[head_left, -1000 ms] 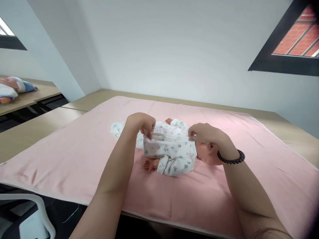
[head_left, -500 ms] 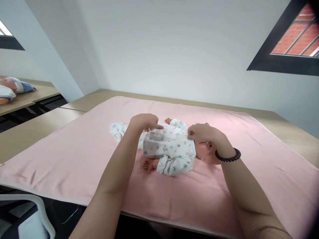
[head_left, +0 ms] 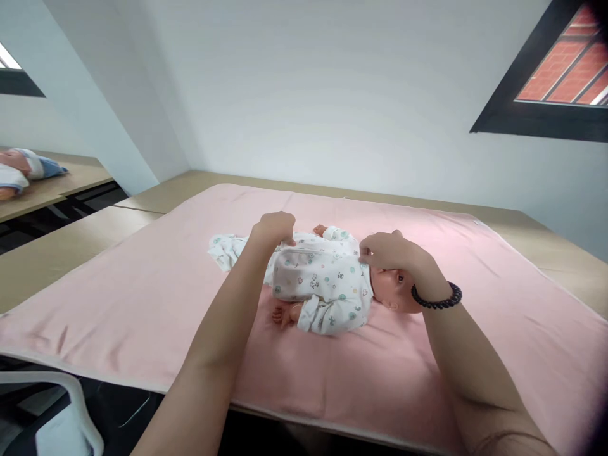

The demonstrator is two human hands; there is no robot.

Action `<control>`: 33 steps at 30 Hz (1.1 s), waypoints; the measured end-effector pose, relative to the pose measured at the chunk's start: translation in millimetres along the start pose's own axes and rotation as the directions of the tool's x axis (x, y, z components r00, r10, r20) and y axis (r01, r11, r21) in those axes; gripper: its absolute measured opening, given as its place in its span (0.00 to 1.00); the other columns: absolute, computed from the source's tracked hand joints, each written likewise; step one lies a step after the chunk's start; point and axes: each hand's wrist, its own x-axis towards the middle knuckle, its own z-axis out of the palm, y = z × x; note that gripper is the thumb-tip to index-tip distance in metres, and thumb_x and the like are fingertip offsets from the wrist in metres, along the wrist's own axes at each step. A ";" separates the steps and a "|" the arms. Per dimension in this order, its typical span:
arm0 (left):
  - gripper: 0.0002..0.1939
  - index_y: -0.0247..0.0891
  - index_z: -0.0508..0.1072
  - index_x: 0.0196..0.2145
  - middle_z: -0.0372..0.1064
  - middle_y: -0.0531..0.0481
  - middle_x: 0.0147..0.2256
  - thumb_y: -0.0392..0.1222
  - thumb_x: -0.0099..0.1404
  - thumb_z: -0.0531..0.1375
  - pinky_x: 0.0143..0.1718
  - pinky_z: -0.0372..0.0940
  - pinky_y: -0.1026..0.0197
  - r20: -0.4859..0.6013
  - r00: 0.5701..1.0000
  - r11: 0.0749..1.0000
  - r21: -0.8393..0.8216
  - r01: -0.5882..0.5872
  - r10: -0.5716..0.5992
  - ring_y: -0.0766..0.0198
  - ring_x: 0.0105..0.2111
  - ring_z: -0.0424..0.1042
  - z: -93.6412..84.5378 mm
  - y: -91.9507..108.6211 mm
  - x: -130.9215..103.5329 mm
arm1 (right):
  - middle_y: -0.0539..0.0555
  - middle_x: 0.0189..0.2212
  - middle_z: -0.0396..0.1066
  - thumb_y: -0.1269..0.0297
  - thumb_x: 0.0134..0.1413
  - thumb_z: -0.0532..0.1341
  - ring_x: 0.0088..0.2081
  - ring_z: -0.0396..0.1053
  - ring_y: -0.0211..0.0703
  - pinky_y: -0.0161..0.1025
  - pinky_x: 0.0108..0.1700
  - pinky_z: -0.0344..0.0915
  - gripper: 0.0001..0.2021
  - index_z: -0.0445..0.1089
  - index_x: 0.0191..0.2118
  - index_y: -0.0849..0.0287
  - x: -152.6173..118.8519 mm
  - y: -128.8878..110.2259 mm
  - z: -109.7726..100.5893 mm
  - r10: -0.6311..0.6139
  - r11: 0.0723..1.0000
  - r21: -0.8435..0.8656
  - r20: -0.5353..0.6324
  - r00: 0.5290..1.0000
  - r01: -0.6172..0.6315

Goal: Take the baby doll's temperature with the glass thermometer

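Note:
A baby doll (head_left: 395, 291) lies on its back, head to the right, in a white patterned shirt (head_left: 327, 278). My left hand (head_left: 279, 229) is closed at the shirt's lower front edge, its fingertips pinched on the fabric. At the collar, my right hand (head_left: 387, 250) pinches the shirt near the doll's chin and partly covers its face. White patterned cloth (head_left: 225, 249) covers the doll's legs on the left. One doll hand (head_left: 284, 315) shows beyond the near sleeve.
A pink blanket (head_left: 156, 297) covers most of the table (head_left: 137, 215). Another doll (head_left: 33, 166) rests on a table at the far left. A chair (head_left: 80, 405) stands at the lower left. Behind are a white wall and a barred window (head_left: 565, 63).
My left hand has moved slightly left and up, and its extended finger has curled in to a pinch. The right hand stays nearly in place at the collar.

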 end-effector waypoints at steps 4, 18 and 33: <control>0.17 0.39 0.75 0.45 0.76 0.38 0.49 0.47 0.59 0.66 0.44 0.68 0.56 0.007 1.000 0.997 0.077 0.002 -0.003 0.47 0.48 0.74 1.1 3.9 -0.2 | 0.51 0.28 0.70 0.72 0.56 0.58 0.30 0.65 0.44 0.50 0.46 0.55 0.08 0.65 0.26 0.57 -1.2 0.9 1.4 -0.007 1.000 0.017 -0.013 1.000 0.007; 0.15 0.40 0.71 0.44 0.69 0.44 0.54 0.51 0.65 0.59 0.40 0.64 0.57 0.100 0.844 0.850 -0.045 -0.525 0.527 0.54 0.45 0.71 7.9 22.5 -12.1 | 0.56 0.52 0.73 0.62 0.61 0.59 0.51 0.70 0.46 0.40 0.47 0.66 0.11 0.70 0.48 0.56 7.0 117.8 -1.6 0.239 0.943 0.293 -0.262 0.935 -0.159; 0.12 0.39 0.72 0.41 0.73 0.43 0.47 0.48 0.68 0.54 0.38 0.64 0.54 0.099 0.888 0.893 0.004 -0.451 0.448 0.53 0.41 0.71 6.6 16.5 -12.2 | 0.57 0.51 0.71 0.57 0.67 0.61 0.47 0.72 0.46 0.46 0.48 0.73 0.14 0.71 0.52 0.59 65.8 178.5 82.0 0.385 0.866 0.323 0.054 0.921 -0.381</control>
